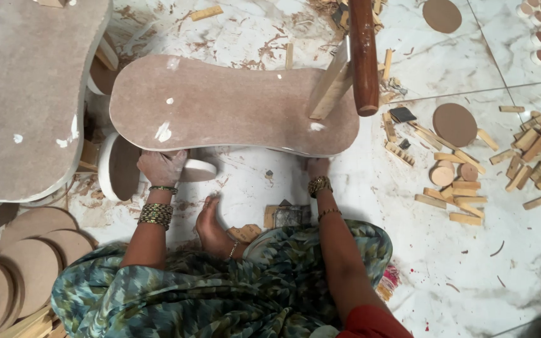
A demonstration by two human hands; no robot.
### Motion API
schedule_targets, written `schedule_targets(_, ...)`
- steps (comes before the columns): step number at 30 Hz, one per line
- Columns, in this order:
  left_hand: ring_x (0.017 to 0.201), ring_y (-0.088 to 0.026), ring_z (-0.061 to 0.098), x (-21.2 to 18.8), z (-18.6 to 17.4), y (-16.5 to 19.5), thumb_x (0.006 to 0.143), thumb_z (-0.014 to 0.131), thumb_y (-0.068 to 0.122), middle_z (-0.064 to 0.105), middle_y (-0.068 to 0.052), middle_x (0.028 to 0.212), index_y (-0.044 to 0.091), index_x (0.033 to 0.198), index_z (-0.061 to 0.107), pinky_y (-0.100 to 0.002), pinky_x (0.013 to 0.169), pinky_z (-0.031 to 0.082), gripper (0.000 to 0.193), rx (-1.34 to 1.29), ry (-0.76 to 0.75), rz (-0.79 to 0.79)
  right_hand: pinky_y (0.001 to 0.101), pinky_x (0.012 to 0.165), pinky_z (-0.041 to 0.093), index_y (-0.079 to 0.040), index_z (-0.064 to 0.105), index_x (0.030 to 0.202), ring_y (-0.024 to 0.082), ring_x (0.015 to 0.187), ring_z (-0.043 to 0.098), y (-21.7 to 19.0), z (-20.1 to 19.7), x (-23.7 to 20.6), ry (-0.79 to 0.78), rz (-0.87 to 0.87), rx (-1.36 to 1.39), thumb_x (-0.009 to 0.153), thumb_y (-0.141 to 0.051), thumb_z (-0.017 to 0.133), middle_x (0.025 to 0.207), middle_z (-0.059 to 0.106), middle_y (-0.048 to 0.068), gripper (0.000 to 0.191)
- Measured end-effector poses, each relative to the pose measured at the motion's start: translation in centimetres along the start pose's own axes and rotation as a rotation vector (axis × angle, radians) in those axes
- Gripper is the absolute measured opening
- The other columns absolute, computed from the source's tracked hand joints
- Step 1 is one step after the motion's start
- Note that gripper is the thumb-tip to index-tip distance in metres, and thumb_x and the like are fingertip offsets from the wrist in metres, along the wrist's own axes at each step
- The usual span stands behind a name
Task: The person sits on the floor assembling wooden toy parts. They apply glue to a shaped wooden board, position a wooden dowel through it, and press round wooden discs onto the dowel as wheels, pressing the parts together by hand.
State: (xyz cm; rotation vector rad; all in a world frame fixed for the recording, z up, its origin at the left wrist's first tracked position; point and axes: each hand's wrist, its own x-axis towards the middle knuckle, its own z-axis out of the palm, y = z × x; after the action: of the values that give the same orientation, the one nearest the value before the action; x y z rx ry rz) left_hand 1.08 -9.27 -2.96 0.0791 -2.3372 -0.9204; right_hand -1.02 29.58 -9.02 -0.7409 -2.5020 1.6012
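A peanut-shaped brown board (233, 103) with a white edge lies flat in front of me, raised off the floor. My left hand (161, 166) is dusty and grips the board's near edge at the left, beside a white round disc (196, 169) under it. My right hand (317, 166) reaches under the near edge at the right, its fingers hidden by the board. A dark turned wooden leg (364, 56) and a pale wooden strip (331, 84) stand on the board's right end.
A second shaped board (29, 94) lies at the left. Stacked round discs (26, 263) sit at the lower left. Small wood blocks (536, 163) and round discs (454, 124) are scattered over the marble floor at the right. My bare foot (211, 228) rests under the board.
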Motion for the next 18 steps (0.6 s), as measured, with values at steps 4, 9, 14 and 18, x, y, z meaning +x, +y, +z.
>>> schedule_targets(4,0.089,-0.043,0.070,0.1,0.0,0.2,0.077,0.079,0.063,0.073,-0.021,0.098,0.005,0.115,0.074,-0.052,0.078,0.056,0.069,0.034,0.003,-0.021,0.0360,0.044,0.050,0.003,0.057,0.089,0.021,0.048,0.060,0.2,1.1,-0.6,-0.220,-0.029,0.263,0.106,-0.009,0.046,0.062,0.062,0.011,0.024)
schedule_targets(9,0.084,-0.042,0.070,0.3,-0.5,0.2,0.073,0.080,0.064,0.073,-0.020,0.089,0.006,0.101,0.077,-0.051,0.074,0.056,0.064,0.099,-0.079,-0.112,0.0359,0.044,0.053,-0.001,0.053,0.112,0.022,0.049,0.062,0.4,2.3,-3.5,-0.262,-0.069,0.368,0.101,-0.006,0.041,0.068,0.064,0.012,0.017)
schedule_targets(14,0.083,-0.040,0.071,0.4,-1.2,0.1,0.072,0.080,0.059,0.075,-0.019,0.091,0.007,0.099,0.078,-0.050,0.075,0.056,0.059,0.046,-0.070,-0.090,0.0453,0.063,0.057,-0.012,0.063,0.134,0.035,0.073,0.070,-0.7,3.4,-8.0,-0.133,-0.790,-0.655,0.073,-0.003,0.062,0.089,0.074,0.017,0.061)
schedule_targets(18,0.083,-0.040,0.071,0.4,-1.5,-0.3,0.074,0.080,0.058,0.075,-0.019,0.092,0.008,0.096,0.079,-0.050,0.075,0.056,0.054,0.064,-0.127,-0.078,0.0427,0.075,0.057,-0.011,0.060,0.138,0.034,0.091,0.069,-3.8,3.7,-8.8,0.068,-1.192,-0.804,0.083,-0.007,0.064,0.112,0.074,0.017,0.055)
